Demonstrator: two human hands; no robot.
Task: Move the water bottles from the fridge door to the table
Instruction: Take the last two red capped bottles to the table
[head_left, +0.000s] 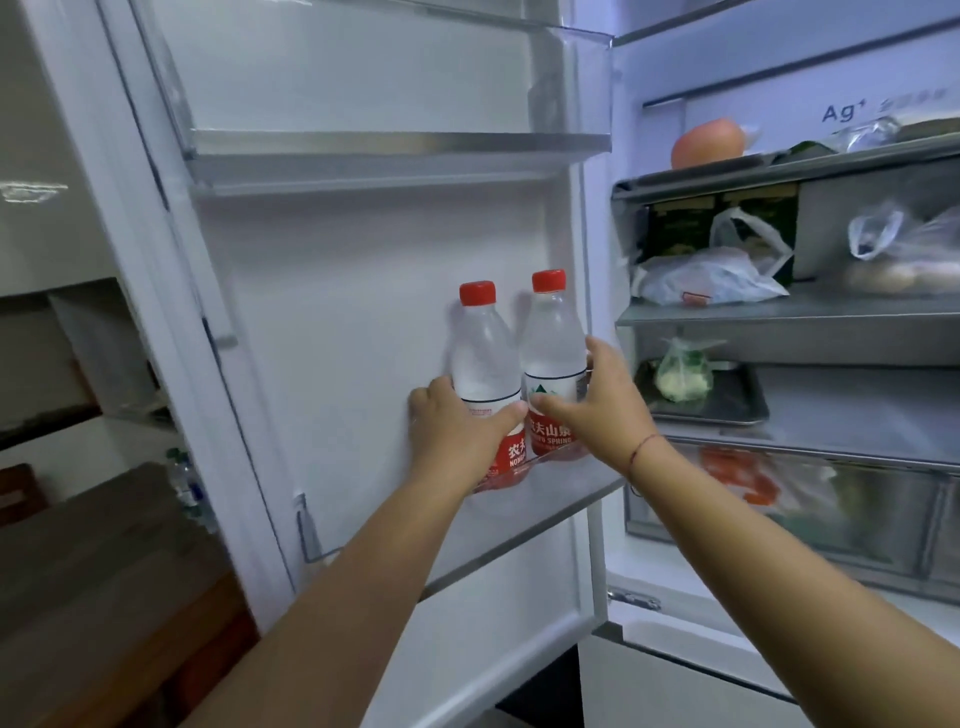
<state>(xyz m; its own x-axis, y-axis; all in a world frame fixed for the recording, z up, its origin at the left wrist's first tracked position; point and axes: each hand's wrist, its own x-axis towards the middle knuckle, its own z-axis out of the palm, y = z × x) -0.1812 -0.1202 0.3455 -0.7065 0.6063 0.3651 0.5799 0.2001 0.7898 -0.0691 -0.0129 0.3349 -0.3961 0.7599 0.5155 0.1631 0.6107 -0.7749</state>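
Red caps topped the two clear plastic water bottles I watched through the head camera. The left bottle (483, 353) and the right bottle (553, 338) stood upright and touching in the transparent lower shelf (545, 486) of the open white fridge door (337, 312), at the end nearest the fridge's interior. The left grip (457, 431) was wrapped around the left bottle's waist, thumb across the front of the label and fingers behind. The right grip (597, 405) curled around the right bottle at about the same height, thumb in front, fingers on the far side, and a thin red thread (641, 452) circled that wrist. Both bottle bases sat inside the shelf. Inside the fridge I saw a round orange fruit (707, 143) on an upper shelf, a white plastic bag (711, 275) below it, and a grey metal tray (711, 405) lower still.
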